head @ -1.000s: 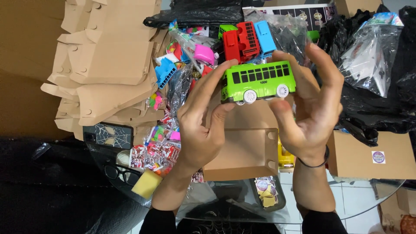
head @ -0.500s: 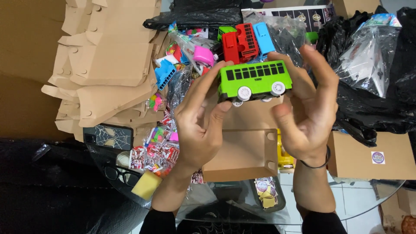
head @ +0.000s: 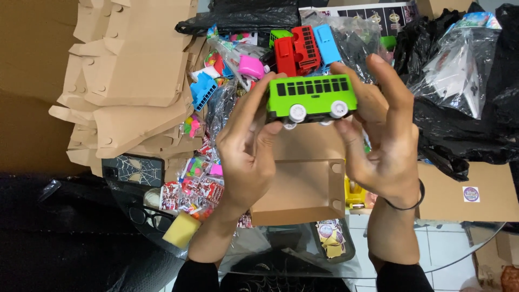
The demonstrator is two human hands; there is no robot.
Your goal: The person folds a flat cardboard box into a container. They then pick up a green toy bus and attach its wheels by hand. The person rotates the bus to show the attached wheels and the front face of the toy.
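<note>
Cluttered glass table [head: 476, 243], green bus [head: 312, 97] aloft.

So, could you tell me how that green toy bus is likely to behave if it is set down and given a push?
The green toy bus looks like rigid moulded plastic, so probably stiff and light. Its white wheels suggest it would roll lengthwise rather than slide. The glossy shell may be slightly slippery; both hands steady its ends.
</note>
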